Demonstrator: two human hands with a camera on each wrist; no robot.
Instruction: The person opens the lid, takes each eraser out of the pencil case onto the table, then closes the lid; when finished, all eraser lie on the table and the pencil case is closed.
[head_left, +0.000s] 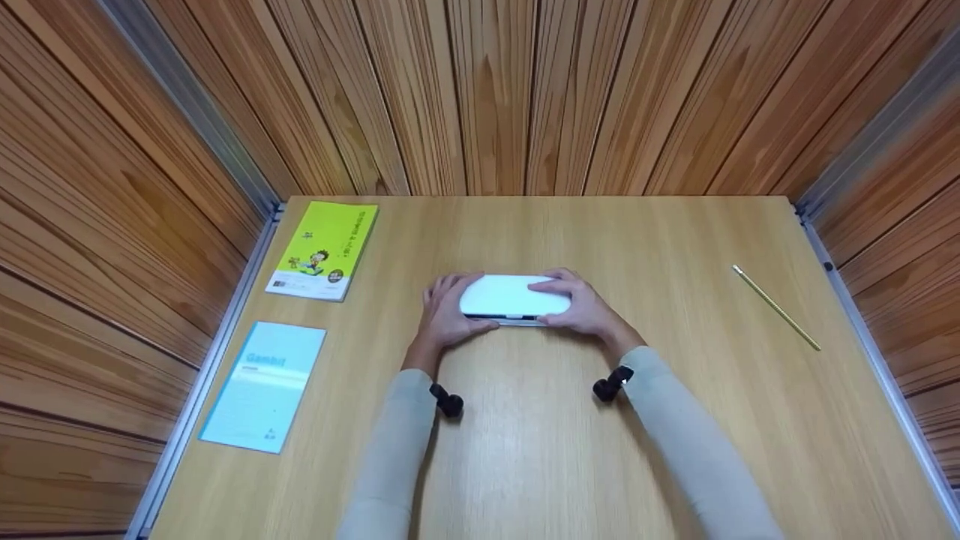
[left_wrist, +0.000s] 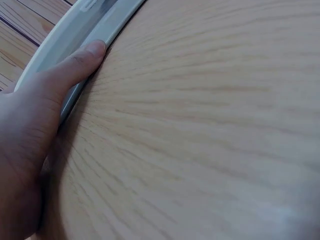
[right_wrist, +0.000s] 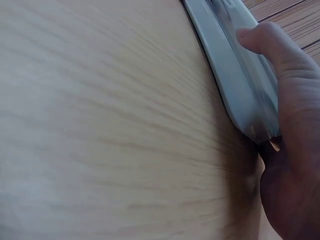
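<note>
A white oblong case [head_left: 510, 295] with rounded ends lies on the table in the head view, a dark gap showing along its front side between lid and base. My left hand [head_left: 448, 315] grips its left end, with the thumb along the front lower edge. At the other end my right hand [head_left: 589, 309] holds it, fingers over the top and thumb at the front. In the left wrist view the thumb [left_wrist: 82, 62] presses on the base rim of the case. The right wrist view has the thumb [right_wrist: 255, 39] against the lid's front side. The case's inside is hidden.
A yellow-green book [head_left: 322, 251] lies at the table's back left, with a light blue booklet [head_left: 262, 386] nearer the front. A slim gold pencil [head_left: 776, 307] lies at the right. Wooden panel walls [head_left: 495, 97] enclose the back and sides of the table [head_left: 525, 450].
</note>
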